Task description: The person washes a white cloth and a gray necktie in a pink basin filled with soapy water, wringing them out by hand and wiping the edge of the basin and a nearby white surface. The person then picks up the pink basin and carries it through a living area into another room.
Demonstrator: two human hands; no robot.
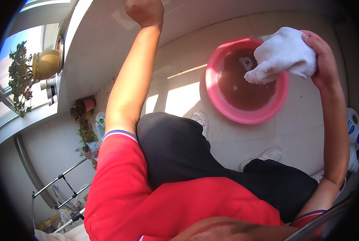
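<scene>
My right hand (326, 64) grips a white ribbed cloth (285, 53) by its right side. The cloth hangs bunched over the right part of a pink basin (214, 98), its lower tip above the water. Murky brown water (244, 90) with patches of foam fills much of the basin. High on the left, my left hand (144, 11) is closed in front of the pale wall. The picture's upper edge cuts it off, so whatever it may hold is hidden.
My shoes (268, 154) stand on the tiled floor close to the basin. White bottles (353, 126) are at the far right. At left are a yellow pot (47, 65) with a plant on the window sill, more potted plants (85, 106) and a metal rack (63, 176).
</scene>
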